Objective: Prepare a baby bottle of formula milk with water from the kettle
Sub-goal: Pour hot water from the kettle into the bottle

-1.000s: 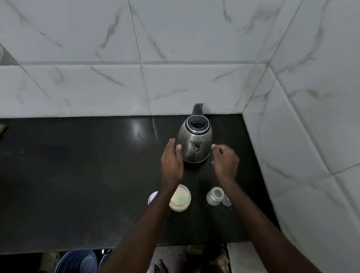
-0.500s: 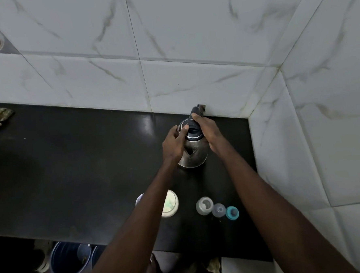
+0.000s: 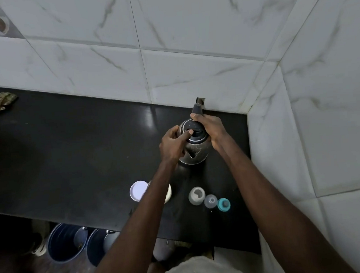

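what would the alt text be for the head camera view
A person's right hand grips the handle of a steel kettle on a black counter while the left hand presses a finger on its lid. Nearer the person stand an open baby bottle, its clear cap, a teal ring and a white lid.

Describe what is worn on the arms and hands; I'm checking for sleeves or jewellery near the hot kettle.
Both forearms are bare as far as the picture shows: no sleeves, gloves, watch or bracelets. The left hand and right hand show no rings that I can make out. Light-coloured clothing shows at the bottom edge.
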